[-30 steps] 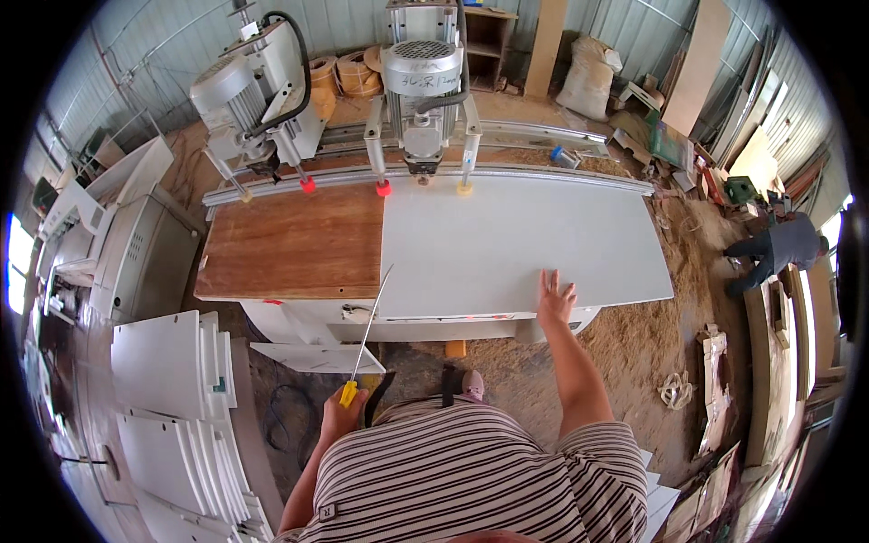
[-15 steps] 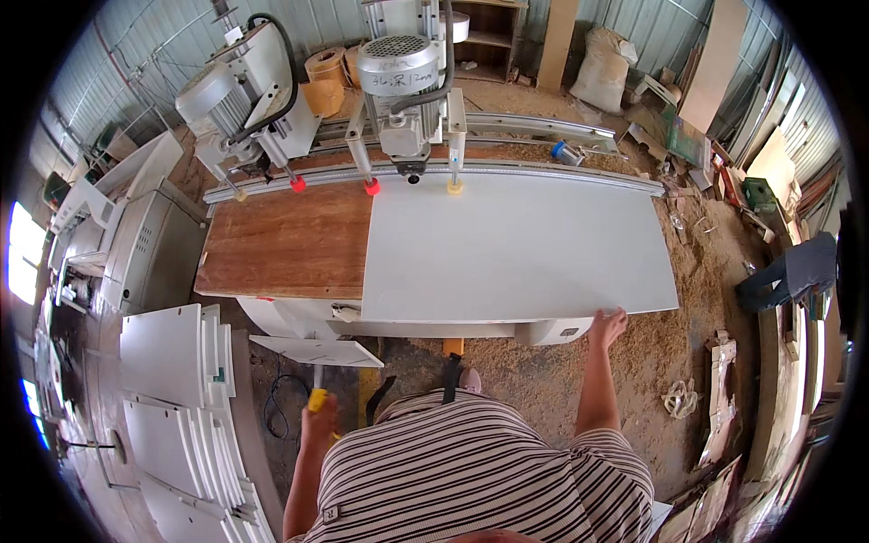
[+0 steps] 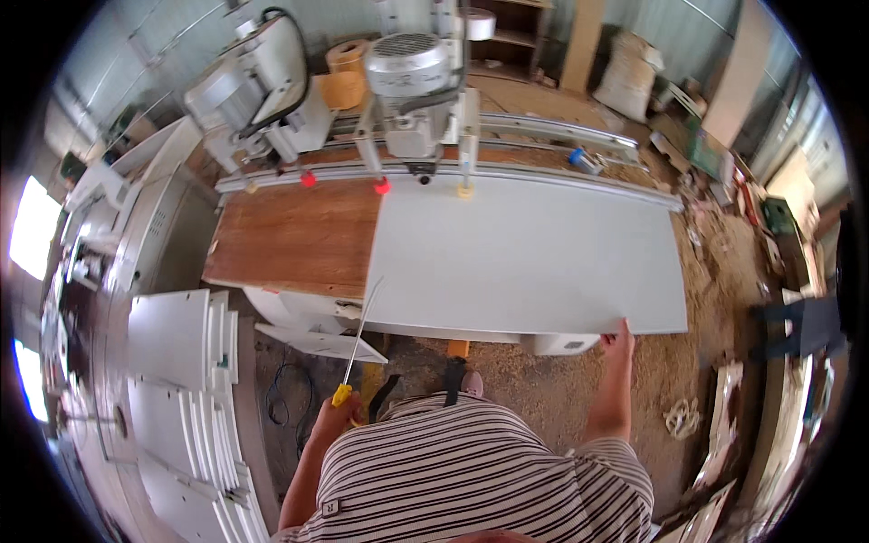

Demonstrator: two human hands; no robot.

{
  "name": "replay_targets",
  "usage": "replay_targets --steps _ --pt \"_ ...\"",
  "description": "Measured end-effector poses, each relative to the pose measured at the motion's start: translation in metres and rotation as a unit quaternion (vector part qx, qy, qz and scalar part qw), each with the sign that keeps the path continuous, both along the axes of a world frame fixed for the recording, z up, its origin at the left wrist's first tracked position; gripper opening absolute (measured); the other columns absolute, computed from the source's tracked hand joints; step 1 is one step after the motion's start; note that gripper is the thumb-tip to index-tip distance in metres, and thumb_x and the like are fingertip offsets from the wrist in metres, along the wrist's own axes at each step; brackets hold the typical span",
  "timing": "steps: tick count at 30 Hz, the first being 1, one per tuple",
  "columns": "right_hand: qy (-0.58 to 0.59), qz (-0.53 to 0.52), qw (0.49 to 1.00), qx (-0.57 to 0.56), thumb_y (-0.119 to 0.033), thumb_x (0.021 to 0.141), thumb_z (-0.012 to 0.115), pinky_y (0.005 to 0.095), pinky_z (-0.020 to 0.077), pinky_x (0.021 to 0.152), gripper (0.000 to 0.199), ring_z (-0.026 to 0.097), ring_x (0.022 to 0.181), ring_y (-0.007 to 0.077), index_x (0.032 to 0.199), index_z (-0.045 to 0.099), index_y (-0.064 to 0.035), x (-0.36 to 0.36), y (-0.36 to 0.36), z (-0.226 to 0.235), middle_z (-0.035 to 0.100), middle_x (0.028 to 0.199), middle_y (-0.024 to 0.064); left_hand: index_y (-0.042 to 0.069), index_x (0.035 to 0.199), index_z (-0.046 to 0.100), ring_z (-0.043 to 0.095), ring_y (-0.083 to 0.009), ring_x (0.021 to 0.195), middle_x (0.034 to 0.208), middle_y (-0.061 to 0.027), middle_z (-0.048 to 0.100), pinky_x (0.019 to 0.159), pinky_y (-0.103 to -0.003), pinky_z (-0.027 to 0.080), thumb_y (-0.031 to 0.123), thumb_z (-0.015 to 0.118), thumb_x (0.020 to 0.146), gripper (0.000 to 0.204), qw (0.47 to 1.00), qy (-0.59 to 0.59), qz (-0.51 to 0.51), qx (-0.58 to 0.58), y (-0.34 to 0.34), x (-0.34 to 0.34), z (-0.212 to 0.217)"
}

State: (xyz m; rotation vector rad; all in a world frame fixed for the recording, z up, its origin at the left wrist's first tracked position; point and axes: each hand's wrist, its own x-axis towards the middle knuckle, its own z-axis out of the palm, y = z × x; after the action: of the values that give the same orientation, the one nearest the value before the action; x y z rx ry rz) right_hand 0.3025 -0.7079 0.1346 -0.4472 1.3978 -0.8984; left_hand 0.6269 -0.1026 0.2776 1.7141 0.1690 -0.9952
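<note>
The large flat white rectangular panel is lying on the machine's brown wooden bed; the right hand is gripping its near right edge, the left hand clutching a yellow-handled screwdriver. Sliding it squarely probably needs steady, level pressure.

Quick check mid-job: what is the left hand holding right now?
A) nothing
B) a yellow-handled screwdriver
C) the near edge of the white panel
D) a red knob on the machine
B: the left hand grips a yellow-handled screwdriver, shaft pointing up toward the white panel, while the right hand is at the panel's near edge.
</note>
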Motion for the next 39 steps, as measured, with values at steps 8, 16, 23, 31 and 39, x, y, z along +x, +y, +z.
replay_targets --steps 8,16,23,31,39 --pt "-0.007 0.035 0.999 0.015 -0.045 0.086 0.062 0.0360 0.0514 0.077 0.050 0.054 0.097 0.0226 0.117 0.053 -0.0065 -0.006 0.000 -0.007 0.056 0.109 0.0105 0.010 0.077 0.051 0.043 -0.0125 0.039 0.053 0.0007 0.044 0.039 -0.029 0.039 0.036 0.061 0.089 0.030 0.912 -0.121 0.388 -0.063 0.049 0.051 0.025" --pt "-0.034 0.130 0.990 -0.034 -0.046 0.087 0.060 0.0349 0.0539 0.072 0.047 0.057 0.091 0.0227 0.112 0.054 -0.0072 0.013 0.049 -0.021 0.058 0.104 0.0092 0.007 0.080 0.053 0.044 -0.0103 0.044 0.053 0.0014 0.044 0.044 -0.028 0.041 0.032 0.062 0.088 0.028 0.975 -0.039 0.209 -0.066 0.027 0.042 0.029" --pt "-0.166 0.177 0.969 0.033 -0.033 0.093 0.053 0.0481 0.0497 0.091 0.040 0.054 0.104 0.0304 0.122 0.046 -0.0061 0.129 0.183 0.015 0.053 0.117 0.0126 0.004 0.081 0.058 0.049 -0.0088 0.053 0.060 0.0005 0.051 0.050 -0.026 0.041 0.024 0.061 0.090 0.023 0.997 -0.061 -0.030 -0.038 -0.001 0.023 0.001" --pt "-0.230 0.206 0.938 0.161 -0.014 0.096 0.048 0.0452 0.0534 0.089 0.020 0.060 0.094 0.0287 0.112 0.048 -0.0016 0.271 0.311 0.012 0.057 0.108 0.0142 0.004 0.084 0.060 0.051 -0.0089 0.057 0.066 -0.0003 0.055 0.052 -0.025 0.042 0.026 0.061 0.088 0.022 0.998 -0.045 -0.009 -0.041 0.054 0.028 -0.014" --pt "-0.287 0.243 0.907 0.191 -0.015 0.097 0.046 0.0371 0.0572 0.085 0.021 0.062 0.091 0.0284 0.104 0.048 0.0046 0.399 0.418 0.013 0.058 0.102 0.0179 0.003 0.092 0.062 0.052 -0.0104 0.064 0.072 -0.0015 0.058 0.059 -0.028 0.044 0.029 0.060 0.090 0.026 0.984 -0.164 -0.065 0.030 0.162 0.027 -0.105"
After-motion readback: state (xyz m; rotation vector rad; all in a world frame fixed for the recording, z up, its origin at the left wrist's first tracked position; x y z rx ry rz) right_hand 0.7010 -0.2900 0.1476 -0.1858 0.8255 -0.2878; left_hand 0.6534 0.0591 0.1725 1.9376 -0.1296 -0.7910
